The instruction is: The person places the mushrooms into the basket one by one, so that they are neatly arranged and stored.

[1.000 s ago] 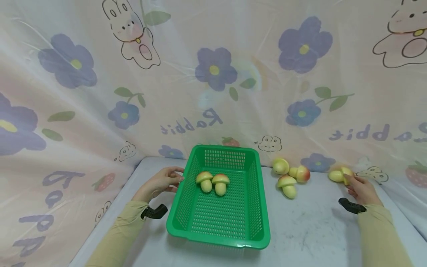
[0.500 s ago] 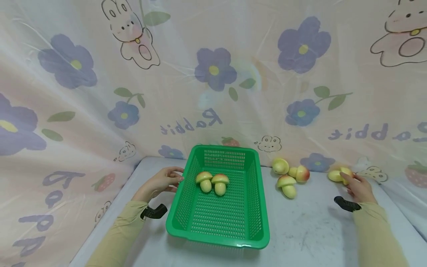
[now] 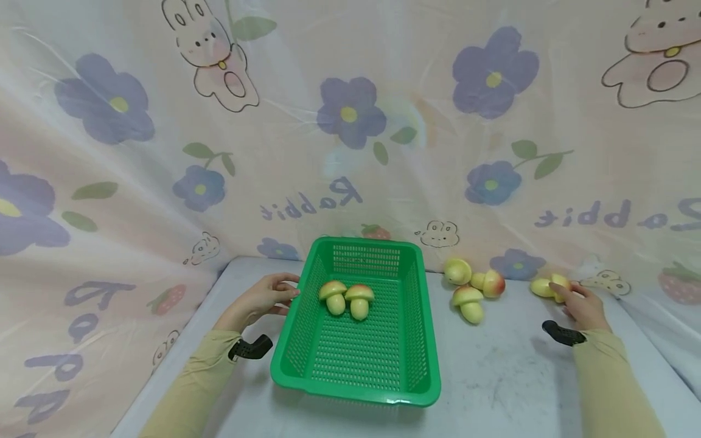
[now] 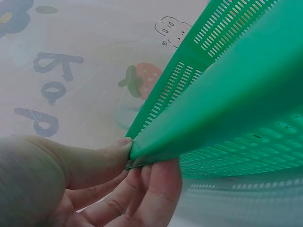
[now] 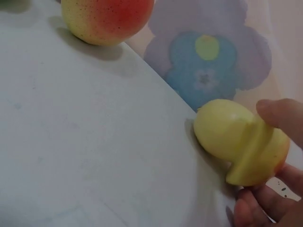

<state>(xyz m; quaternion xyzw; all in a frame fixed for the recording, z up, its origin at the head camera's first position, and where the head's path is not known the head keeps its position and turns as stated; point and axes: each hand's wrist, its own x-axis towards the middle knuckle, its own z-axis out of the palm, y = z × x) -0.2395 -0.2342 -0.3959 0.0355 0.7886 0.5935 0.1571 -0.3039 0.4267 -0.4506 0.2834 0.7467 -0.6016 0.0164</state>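
Note:
My left hand (image 3: 265,302) pinches the left rim of a green plastic basket (image 3: 430,340); the left wrist view has the thumb (image 4: 102,163) on one side of the rim and fingers beneath. Inside the basket lie two toy mushrooms, a left one (image 3: 336,304) and a right one (image 3: 359,308), with yellow stems and reddish caps. At the far right of the table, my right hand (image 3: 585,307) holds another toy mushroom (image 5: 227,130) by its cap, between thumb and fingers. Its rounded stem points left, and it lies at the table's back edge.
Between basket and right hand lie three more toy mushrooms: one by the curtain (image 3: 457,271), one with a red cap (image 3: 495,284) and one nearer the front (image 3: 469,304). A printed curtain (image 3: 350,176) borders the white table (image 3: 504,377) behind and at the left.
My right hand has shifted slightly left around the mushroom's cap, and the mushroom itself has hardly moved. The left hand and basket keep their places. The head view has turned a little.

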